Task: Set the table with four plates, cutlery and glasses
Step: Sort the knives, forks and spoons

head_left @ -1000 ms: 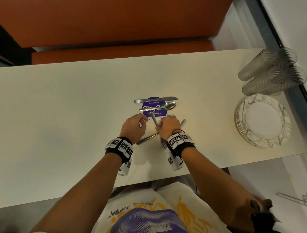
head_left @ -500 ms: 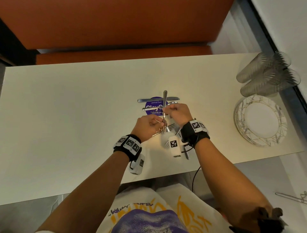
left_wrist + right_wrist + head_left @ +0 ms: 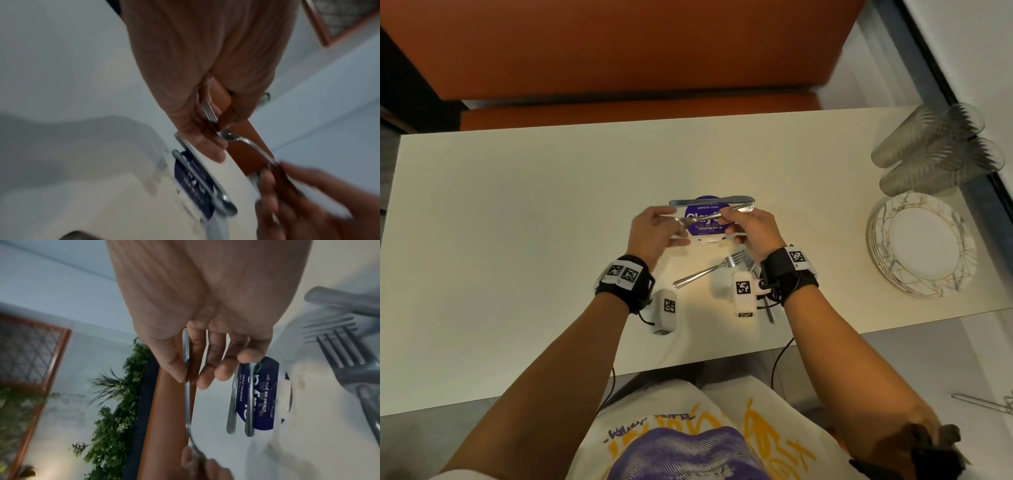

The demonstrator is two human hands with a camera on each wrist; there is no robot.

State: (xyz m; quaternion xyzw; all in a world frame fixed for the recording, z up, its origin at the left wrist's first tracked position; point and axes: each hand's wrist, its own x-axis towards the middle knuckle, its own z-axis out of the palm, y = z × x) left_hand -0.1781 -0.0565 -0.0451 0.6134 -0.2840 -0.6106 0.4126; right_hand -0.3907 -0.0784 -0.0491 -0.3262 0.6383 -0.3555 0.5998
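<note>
Both hands hold one fork (image 3: pixel 700 217) level in the air above the middle of the desk (image 3: pixel 517 212): the left hand (image 3: pixel 654 233) pinches its tine end, the tines showing between the curled fingers in the left wrist view, and the right hand (image 3: pixel 753 233) pinches the handle end between thumb and forefinger. Just under it, on a round purple sticker (image 3: pixel 705 222) at the desk's centre, lie a knife (image 3: pixel 710 201) and, beside it, what looks like a spoon (image 3: pixel 249 402), parallel to the far edge. Two more forks lie nearer the front edge, one (image 3: pixel 709 270) in plain sight and another (image 3: pixel 341 347) partly under the right wrist. The stack of plates (image 3: pixel 921 243) and the glasses (image 3: pixel 935 150) sit untouched at the right end, the glasses in the far right corner. The step looks like sorting the cutlery, so the task is barely begun. To do it well, one hand should let go first, best the one on the tines, and the other should carry the fork by its handle and lay it flat, parallel to the knife, without knocking the pieces below. Setting the plates out first would give each fork a clear place.
</note>
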